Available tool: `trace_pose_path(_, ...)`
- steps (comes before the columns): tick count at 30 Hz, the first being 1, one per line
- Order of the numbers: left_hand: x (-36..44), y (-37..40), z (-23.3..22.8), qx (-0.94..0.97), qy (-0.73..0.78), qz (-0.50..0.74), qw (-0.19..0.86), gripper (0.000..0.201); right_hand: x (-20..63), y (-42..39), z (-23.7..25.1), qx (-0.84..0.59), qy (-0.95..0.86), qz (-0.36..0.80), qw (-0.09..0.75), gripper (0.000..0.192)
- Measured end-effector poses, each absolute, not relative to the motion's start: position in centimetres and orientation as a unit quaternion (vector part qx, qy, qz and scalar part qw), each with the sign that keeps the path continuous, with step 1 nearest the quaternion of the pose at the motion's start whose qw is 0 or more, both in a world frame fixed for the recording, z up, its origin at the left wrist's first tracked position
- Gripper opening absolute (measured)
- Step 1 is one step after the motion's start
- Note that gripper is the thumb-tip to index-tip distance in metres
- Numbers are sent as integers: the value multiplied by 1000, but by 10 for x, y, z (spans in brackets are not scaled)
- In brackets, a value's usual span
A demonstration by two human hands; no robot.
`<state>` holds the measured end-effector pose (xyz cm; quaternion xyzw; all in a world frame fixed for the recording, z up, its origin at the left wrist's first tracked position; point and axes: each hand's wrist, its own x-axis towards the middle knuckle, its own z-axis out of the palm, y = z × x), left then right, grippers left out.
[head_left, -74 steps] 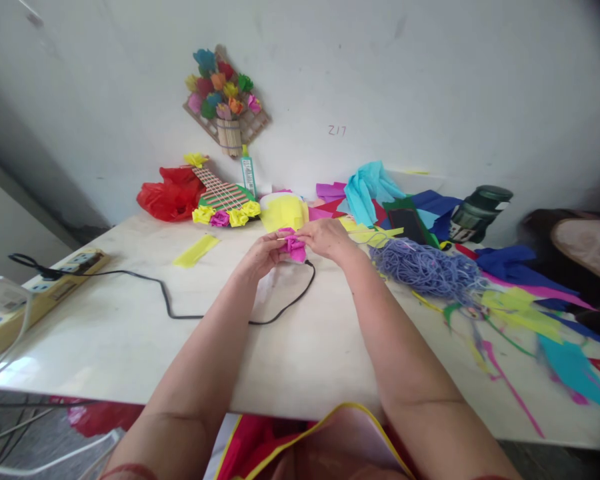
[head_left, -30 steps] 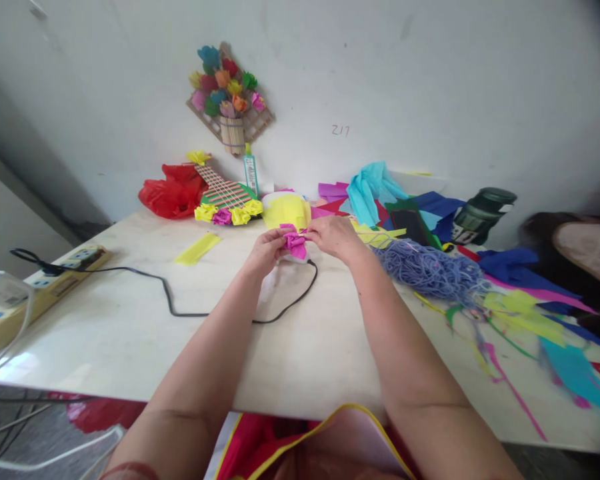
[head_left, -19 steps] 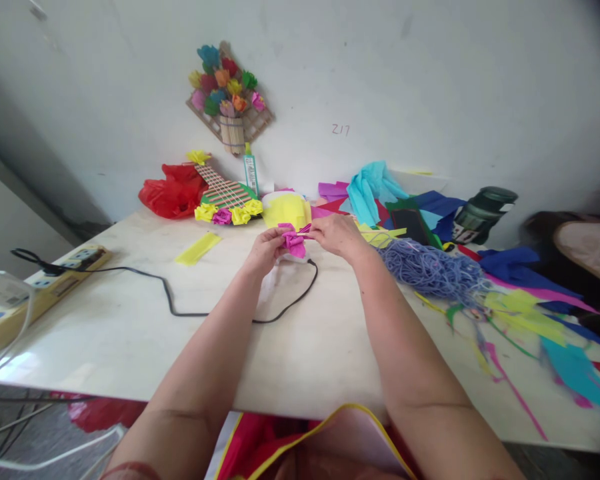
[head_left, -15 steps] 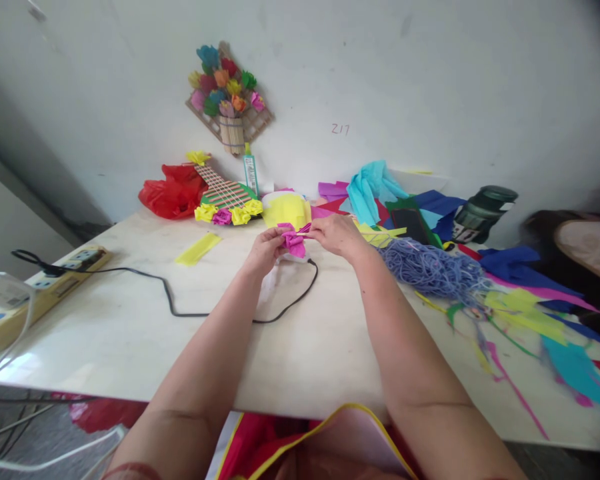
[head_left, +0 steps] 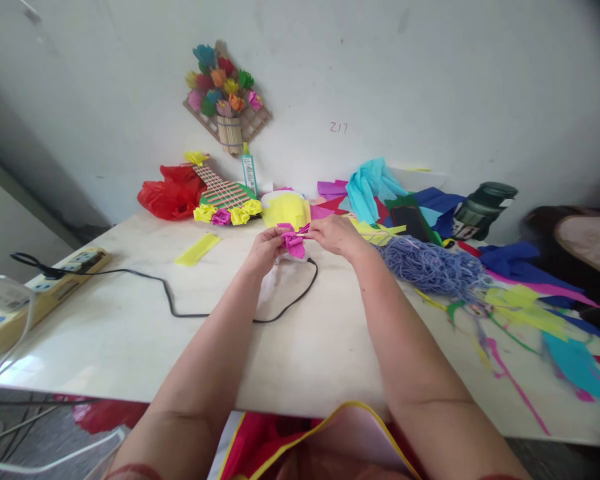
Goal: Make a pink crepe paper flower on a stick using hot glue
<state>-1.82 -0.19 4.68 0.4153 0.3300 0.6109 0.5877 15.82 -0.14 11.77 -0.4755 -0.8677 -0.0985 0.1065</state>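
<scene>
Left hand (head_left: pixel 265 248): fingers closed on the pink paper (head_left: pixel 293 242), gripping its left side above the table (head_left: pixel 130 333). Right hand (head_left: pixel 334 235): fingertips pinched on the same pink paper from its right side; the two hands meet around it, the crumpled paper between them. Black cord (head_left: pixel 180 303): runs from just under the hands, looping leftward to the power strip (head_left: pixel 40 293) well to the left of the left hand. Yellow strip (head_left: pixel 197 249): flat on the table, left of the left hand. Yellow paper (head_left: pixel 286 209): just beyond the hands. Flower board (head_left: pixel 225 200): beyond and left of the left hand, against the wall. Red bag (head_left: pixel 169 192): further left of that. Purple string (head_left: pixel 427 267): heaped just right of the right forearm. Coloured paper scraps (head_left: pixel 530 307): spread well to the right. Dark jar (head_left: pixel 480 210): far right, near the wall.
</scene>
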Motion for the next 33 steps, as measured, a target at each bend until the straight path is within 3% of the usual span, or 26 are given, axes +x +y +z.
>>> trace_pose_path(10, -19, -2, 47, 423, 328, 607, 587, 13, 160, 0, 116, -463, -875, -30, 137, 34)
trace_pose_path(33, -19, -3, 48, 421, 324, 619, 579, 12, 158, -1, 116, -472, -868, -80, 130, 34)
